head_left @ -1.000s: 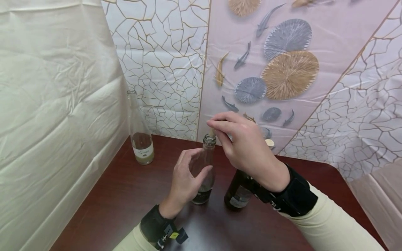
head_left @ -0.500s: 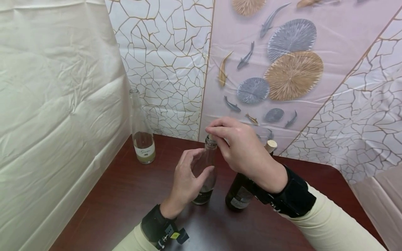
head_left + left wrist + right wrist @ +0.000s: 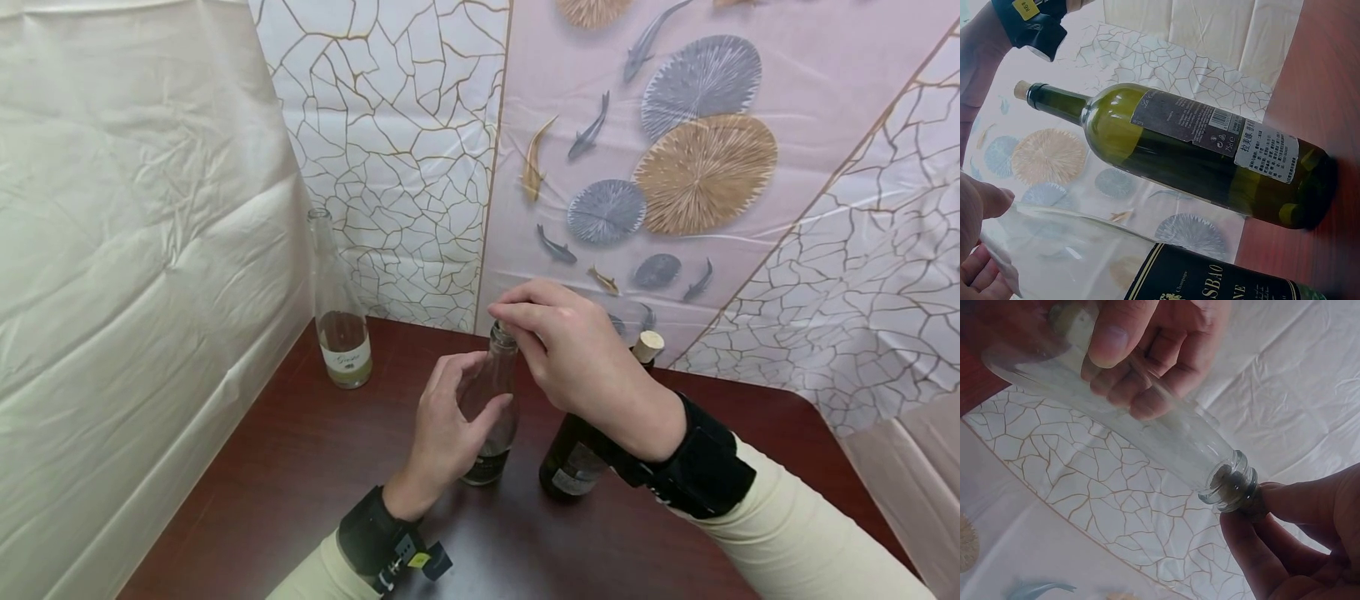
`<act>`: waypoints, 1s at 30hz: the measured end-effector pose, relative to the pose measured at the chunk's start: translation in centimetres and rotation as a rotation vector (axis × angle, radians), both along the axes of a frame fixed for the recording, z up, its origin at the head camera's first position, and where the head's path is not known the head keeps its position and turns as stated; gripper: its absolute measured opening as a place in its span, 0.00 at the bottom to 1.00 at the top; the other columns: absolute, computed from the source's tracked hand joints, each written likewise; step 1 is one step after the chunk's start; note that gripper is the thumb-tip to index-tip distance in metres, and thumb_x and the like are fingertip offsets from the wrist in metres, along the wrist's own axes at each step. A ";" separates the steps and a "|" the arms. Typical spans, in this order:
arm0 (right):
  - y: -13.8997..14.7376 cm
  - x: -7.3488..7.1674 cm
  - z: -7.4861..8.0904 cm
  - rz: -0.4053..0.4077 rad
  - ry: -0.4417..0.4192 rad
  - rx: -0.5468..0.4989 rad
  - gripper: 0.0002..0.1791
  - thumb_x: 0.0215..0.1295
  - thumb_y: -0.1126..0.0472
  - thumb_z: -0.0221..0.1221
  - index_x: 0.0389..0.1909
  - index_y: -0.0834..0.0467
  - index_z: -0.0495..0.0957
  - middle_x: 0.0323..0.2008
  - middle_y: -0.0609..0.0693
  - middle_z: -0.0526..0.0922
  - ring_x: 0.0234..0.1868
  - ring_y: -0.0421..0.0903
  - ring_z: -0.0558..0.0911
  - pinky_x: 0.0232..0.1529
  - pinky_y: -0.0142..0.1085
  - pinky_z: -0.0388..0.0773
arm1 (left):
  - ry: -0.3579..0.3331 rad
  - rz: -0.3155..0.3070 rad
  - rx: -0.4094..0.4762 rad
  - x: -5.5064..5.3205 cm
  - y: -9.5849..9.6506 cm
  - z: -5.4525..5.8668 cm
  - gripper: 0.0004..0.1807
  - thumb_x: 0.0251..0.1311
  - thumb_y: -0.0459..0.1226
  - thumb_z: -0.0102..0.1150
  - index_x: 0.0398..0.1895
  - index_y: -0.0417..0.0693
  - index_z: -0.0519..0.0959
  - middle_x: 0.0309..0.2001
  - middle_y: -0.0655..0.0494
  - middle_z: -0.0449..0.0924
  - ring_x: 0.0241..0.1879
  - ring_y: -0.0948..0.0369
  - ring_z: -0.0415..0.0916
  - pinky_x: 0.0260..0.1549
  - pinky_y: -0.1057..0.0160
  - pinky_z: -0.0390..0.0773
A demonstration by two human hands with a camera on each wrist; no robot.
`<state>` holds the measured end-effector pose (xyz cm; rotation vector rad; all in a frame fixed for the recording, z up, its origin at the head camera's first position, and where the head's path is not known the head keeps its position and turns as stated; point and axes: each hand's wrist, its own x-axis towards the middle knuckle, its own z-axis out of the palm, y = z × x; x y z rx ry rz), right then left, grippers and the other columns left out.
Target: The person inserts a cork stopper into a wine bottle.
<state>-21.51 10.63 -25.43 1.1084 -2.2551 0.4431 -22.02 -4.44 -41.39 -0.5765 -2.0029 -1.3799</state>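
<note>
My left hand (image 3: 446, 425) curls around the shoulder of a clear glass bottle (image 3: 501, 379), which stands upright on the table; its black label (image 3: 1210, 281) shows in the left wrist view. Over its mouth, my right hand (image 3: 581, 354) pinches a cork (image 3: 1251, 506) between thumb and fingers. The cork's lower part is inside the bottle neck, seen through the glass in the right wrist view. Beneath my right wrist stands a dark green wine bottle (image 3: 567, 467), its own cork (image 3: 648, 343) sticking up from the neck.
Another clear bottle (image 3: 342, 325) with a white and green label stands uncorked at the table's back left. The dark red table (image 3: 300, 467) meets a cream cloth (image 3: 165, 292) on the left and a patterned cloth (image 3: 405, 208) behind.
My right hand has come down slightly with the cork, which now shows less above the bottle mouth. My left hand keeps its hold. The green bottle's cork is less covered by my right hand.
</note>
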 end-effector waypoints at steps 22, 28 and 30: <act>-0.3 -0.8 3.7 0.044 0.008 0.054 0.04 0.57 0.66 0.66 0.33 0.58 0.86 0.32 0.49 0.86 0.34 0.43 0.83 0.38 0.40 0.81 | -0.002 0.007 0.020 -0.2 -0.1 0.0 0.28 0.57 0.40 0.69 0.60 0.47 0.73 0.54 0.51 0.74 0.54 0.58 0.75 0.53 0.56 0.79; -0.5 -1.0 4.5 0.008 -0.103 0.172 0.04 0.58 0.67 0.64 0.30 0.55 0.86 0.30 0.46 0.84 0.34 0.43 0.82 0.39 0.41 0.80 | -0.004 0.013 0.010 -0.1 -0.1 -0.1 0.28 0.57 0.41 0.68 0.60 0.48 0.73 0.54 0.52 0.74 0.54 0.58 0.75 0.53 0.56 0.79; -0.5 -1.1 4.6 0.010 -0.113 0.188 0.04 0.58 0.67 0.64 0.29 0.55 0.85 0.29 0.46 0.84 0.33 0.43 0.82 0.38 0.40 0.80 | -0.004 0.015 0.006 -0.1 -0.1 -0.1 0.28 0.57 0.42 0.68 0.60 0.48 0.73 0.53 0.52 0.74 0.53 0.58 0.75 0.52 0.56 0.79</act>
